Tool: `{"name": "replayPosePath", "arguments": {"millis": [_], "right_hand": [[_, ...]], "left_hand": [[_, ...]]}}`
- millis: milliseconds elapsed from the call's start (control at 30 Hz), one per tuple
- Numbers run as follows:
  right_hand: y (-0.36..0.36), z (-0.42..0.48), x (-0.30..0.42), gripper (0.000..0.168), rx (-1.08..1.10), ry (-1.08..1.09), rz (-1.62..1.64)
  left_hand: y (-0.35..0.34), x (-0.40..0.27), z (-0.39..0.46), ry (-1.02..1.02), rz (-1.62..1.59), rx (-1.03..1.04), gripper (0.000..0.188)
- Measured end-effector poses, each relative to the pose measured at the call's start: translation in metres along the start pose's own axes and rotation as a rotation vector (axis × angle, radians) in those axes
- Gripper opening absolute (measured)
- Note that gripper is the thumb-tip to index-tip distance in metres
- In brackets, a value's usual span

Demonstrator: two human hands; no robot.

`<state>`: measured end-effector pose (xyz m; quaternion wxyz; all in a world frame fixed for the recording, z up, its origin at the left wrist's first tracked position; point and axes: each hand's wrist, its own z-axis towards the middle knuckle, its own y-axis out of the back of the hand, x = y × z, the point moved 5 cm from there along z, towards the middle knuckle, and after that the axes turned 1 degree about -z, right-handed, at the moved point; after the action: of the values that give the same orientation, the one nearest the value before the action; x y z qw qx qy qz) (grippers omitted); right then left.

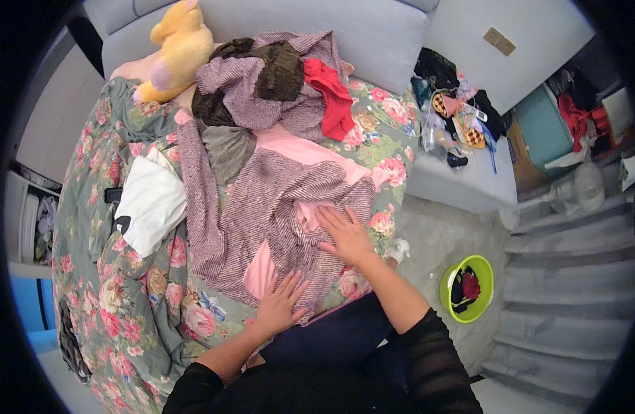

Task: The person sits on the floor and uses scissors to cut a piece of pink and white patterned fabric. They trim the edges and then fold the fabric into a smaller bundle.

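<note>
A purple-and-white striped knit garment (255,207) with pink lining lies spread over the floral bedding (203,315). My left hand (282,302) rests flat on its lower edge, beside a pink patch of the lining. Higher up and to the right, my right hand (346,235) lies on the bunched fabric, its fingertips at a second pink patch (308,215). Both hands have their fingers apart and grip nothing. One sleeve (201,207) stretches along the garment's left side, with a pink cuff at its far end.
Beyond lie a heap of clothes (281,72), a red garment (330,101) and a yellow plush toy (180,52). To the left are a white garment (152,202) and a dark phone-like object (112,195). A green basin (467,315) stands on the floor; a cluttered nightstand (465,178) is at right.
</note>
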<state>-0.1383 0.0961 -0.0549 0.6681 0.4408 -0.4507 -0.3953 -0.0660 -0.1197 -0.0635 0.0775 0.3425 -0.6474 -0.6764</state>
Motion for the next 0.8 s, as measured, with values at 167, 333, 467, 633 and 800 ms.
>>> {"name": "replayPosePath", "arguments": {"millis": [167,333,467,633,800], "right_hand": [[0.013,0.023,-0.005,0.053,-0.068,-0.159,0.219],[0.048,0.083,0.026,0.043,-0.337,-0.052,0.083],[0.016,0.123,0.004,0.029,0.003,-0.071,-0.249],[0.108,0.157,-0.009,0.012,-0.382,0.088,-0.406],[0.166,0.162,-0.011,0.009,-0.429,0.263,-0.558]], "left_hand": [[-0.004,0.007,-0.002,-0.019,-0.029,-0.054,0.072],[-0.010,0.010,-0.003,-0.040,0.000,-0.072,0.072],[-0.011,0.009,-0.003,-0.047,0.017,-0.086,0.072],[-0.018,0.013,-0.007,-0.031,-0.016,-0.076,0.071],[0.002,0.013,-0.007,-0.011,-0.226,-0.186,0.071]]}}
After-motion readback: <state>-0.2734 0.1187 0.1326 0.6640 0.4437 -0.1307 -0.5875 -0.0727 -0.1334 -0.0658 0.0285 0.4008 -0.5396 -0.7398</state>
